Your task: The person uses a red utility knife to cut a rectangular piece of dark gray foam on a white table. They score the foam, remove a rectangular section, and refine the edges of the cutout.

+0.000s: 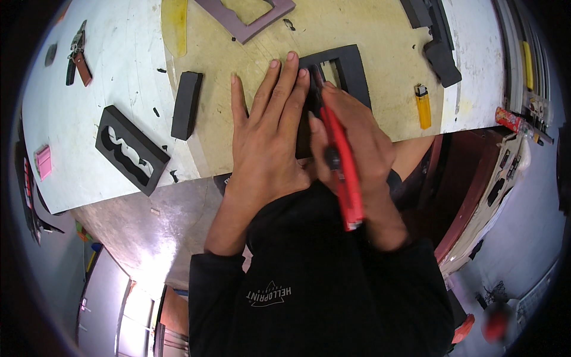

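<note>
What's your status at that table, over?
Left hand: spread flat at left edge of black frame. Right hand: gripping red cutter, front end over frame. Yellow lighter: off right, apart from both hands.

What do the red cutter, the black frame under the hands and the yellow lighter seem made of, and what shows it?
Red cutter: probably plastic-bodied, from its bright colour; motion blur hides the finish.
Black frame: likely foam, matte, given its dull surface and thick cut edges.
Yellow lighter: apparently smooth plastic, by its bright body; the silvery tip suggests metal.
</note>
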The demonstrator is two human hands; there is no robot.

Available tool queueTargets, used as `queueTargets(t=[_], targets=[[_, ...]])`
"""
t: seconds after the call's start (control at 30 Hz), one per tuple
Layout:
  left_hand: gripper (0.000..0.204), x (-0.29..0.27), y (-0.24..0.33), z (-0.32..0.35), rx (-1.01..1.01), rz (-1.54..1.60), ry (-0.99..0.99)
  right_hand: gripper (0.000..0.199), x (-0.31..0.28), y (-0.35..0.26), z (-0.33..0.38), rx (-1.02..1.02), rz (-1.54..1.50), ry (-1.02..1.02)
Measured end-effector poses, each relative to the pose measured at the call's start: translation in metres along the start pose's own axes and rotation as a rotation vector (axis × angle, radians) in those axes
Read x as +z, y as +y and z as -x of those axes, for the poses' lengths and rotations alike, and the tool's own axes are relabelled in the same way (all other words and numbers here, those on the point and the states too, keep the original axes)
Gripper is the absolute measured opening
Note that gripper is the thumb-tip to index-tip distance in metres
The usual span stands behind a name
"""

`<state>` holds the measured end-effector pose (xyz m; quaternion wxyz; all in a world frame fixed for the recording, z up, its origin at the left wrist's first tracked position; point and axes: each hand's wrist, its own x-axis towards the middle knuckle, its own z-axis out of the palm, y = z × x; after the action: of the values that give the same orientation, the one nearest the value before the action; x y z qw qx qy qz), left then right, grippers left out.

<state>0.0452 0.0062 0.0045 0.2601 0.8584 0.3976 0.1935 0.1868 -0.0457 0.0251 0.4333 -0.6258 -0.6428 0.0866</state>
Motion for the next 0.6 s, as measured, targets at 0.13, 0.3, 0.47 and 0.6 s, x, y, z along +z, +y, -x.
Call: queueTargets(t=[0.13,0.3,0.47,0.6], targets=[[0.110,-0.003,-0.001,0.001,0.004,0.071,-0.019,0.034,-0.025,0.009,0.005,-0.015,-0.053,0.056],[0.120,-0.003,-0.004,0.001,0.032,0.025,-0.048,0.035,-0.029,0.039,0.002,-0.133,-0.067,-0.065],[0.121,-0.007,-0.003,-0.001,0.023,0.054,-0.067,0.038,-0.026,0.040,-0.002,-0.078,-0.106,-0.084],[0.120,-0.007,-0.003,0.000,0.018,0.056,-0.085,0.037,-0.021,0.036,0.000,-0.093,-0.049,-0.094]])
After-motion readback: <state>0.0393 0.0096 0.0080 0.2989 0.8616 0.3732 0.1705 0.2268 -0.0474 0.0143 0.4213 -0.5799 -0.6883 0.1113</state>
